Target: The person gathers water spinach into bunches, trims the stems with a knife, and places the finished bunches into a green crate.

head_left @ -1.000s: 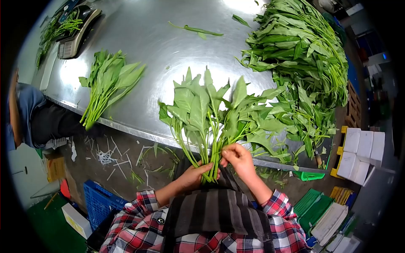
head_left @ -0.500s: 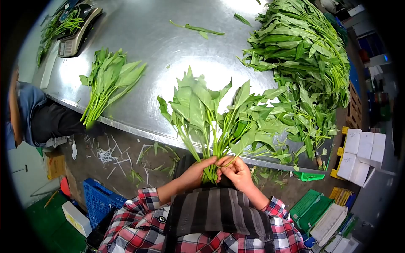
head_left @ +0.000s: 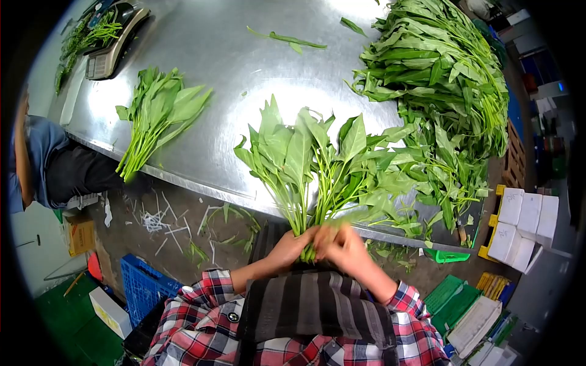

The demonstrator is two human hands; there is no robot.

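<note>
A bunch of leafy greens that looks like water spinach [head_left: 299, 158] fans out over the near edge of the metal table [head_left: 213, 146], leaves pointing away from me. My left hand [head_left: 289, 249] is closed around its lower stems. Close beside it, at the stem ends, my right hand [head_left: 349, 251] is smeared by motion, its fingers curled. A blurred green leaf [head_left: 360, 213] trails from those fingers. Some stem ends are hidden behind my hands. A second bunch of the greens [head_left: 159, 119] lies to the left, its stems overhanging the table edge.
A large heap of greens [head_left: 439, 73] covers the table's right side. A scale [head_left: 116, 46] stands at the far left, with more greens by it. Another person [head_left: 43, 155] is at the left edge. A blue crate [head_left: 143, 287] and white boxes [head_left: 519, 222] stand around the table.
My right hand has moved slightly right and blurred, with the leaf at its fingers swept along. The bunch in my left hand has shifted and its leaves have spread differently.
</note>
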